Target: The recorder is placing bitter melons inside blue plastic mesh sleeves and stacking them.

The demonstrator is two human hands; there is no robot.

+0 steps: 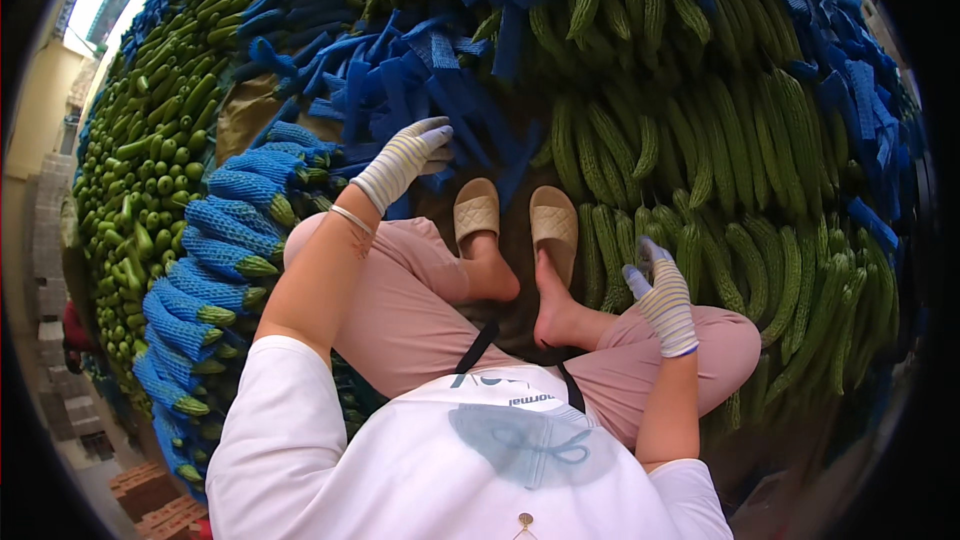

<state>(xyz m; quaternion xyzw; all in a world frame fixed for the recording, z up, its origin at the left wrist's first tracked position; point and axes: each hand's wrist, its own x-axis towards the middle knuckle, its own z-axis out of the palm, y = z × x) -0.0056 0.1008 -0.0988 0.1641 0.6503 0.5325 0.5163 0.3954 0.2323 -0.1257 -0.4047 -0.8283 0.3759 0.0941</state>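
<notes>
My left hand [405,160], in a striped glove with grey fingertips, is over the near edge of a heap of blue foam net sleeves [400,80]. Its fingers stretch to the right with nothing visible in them. My right hand [660,298], gloved the same way, hovers by my right knee with thumb and fingers apart. Next to it lie rows of long, ridged bitter melons [740,140], bare and packed side by side. On my left, bitter melons in blue net sleeves [235,215] are stacked in a curving row, their green tips sticking out.
Beyond the sleeved row rises a large pile of smooth green vegetables [150,180]. More blue sleeves [865,100] lie over the melons at the far right. My feet in beige slippers [553,225] are between the heaps. Reddish brick-like blocks [155,495] show at the lower left.
</notes>
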